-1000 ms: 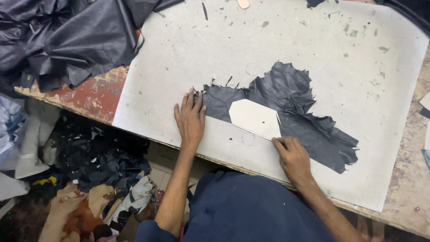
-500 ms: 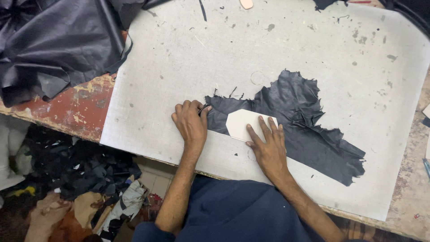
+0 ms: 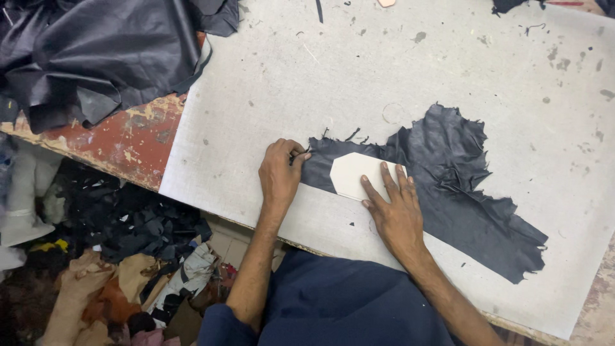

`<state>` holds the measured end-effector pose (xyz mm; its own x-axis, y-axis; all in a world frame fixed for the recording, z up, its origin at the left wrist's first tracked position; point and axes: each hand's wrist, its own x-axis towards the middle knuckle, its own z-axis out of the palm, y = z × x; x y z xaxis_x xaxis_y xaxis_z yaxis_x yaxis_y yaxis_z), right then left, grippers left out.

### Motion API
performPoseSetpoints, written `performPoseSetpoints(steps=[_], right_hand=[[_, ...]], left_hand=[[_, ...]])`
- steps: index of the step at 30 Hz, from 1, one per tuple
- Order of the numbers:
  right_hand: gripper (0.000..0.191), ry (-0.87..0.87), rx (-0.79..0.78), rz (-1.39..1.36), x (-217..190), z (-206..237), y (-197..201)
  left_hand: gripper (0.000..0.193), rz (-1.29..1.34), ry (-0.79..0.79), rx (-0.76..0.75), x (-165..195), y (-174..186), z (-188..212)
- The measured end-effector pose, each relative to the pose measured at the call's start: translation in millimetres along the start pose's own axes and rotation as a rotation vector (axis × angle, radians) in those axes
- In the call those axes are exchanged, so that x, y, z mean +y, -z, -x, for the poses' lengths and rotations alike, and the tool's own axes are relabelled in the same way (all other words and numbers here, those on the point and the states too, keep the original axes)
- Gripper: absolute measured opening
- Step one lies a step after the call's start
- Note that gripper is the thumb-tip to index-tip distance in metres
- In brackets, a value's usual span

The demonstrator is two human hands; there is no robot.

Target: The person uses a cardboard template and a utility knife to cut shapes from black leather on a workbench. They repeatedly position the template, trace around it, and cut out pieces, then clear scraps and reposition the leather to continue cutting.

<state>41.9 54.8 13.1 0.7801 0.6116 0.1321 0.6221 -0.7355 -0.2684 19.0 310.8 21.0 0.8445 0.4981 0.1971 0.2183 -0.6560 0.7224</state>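
A ragged black leather piece (image 3: 461,186) lies flat on a large white cutting board (image 3: 384,77). On its left part sits a white, pointed cardboard pattern (image 3: 351,174). My right hand (image 3: 392,206) lies flat with fingers spread, pressing on the pattern's right half. My left hand (image 3: 279,173) is curled at the leather's left edge, its fingertips pinching that edge or a small dark thing there; which one is unclear.
A heap of black leather (image 3: 96,51) covers the table's far left corner. The worn red table edge (image 3: 128,138) shows beside the board. Leather scraps and fabric offcuts (image 3: 122,256) litter the floor at left. More dark scraps (image 3: 512,6) lie at the board's far edge.
My right hand has moved from the board's near edge up onto the white pattern. My left hand has gone from flat to curled at the leather's left edge.
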Motion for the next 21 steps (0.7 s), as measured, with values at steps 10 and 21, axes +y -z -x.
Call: performPoseSetpoints(steps=[10,21], right_hand=[[0.049,0.083,-0.038,0.041,-16.7,-24.9,-13.2],[0.053,0.130,-0.020,-0.093,-14.4,-24.0,0.7]], left_hand=[[0.011,0.085,-0.033,0.052,-6.4,-1.0,-2.0],[0.026,-0.200,-0.417,-0.039,11.9,-14.2,45.9]])
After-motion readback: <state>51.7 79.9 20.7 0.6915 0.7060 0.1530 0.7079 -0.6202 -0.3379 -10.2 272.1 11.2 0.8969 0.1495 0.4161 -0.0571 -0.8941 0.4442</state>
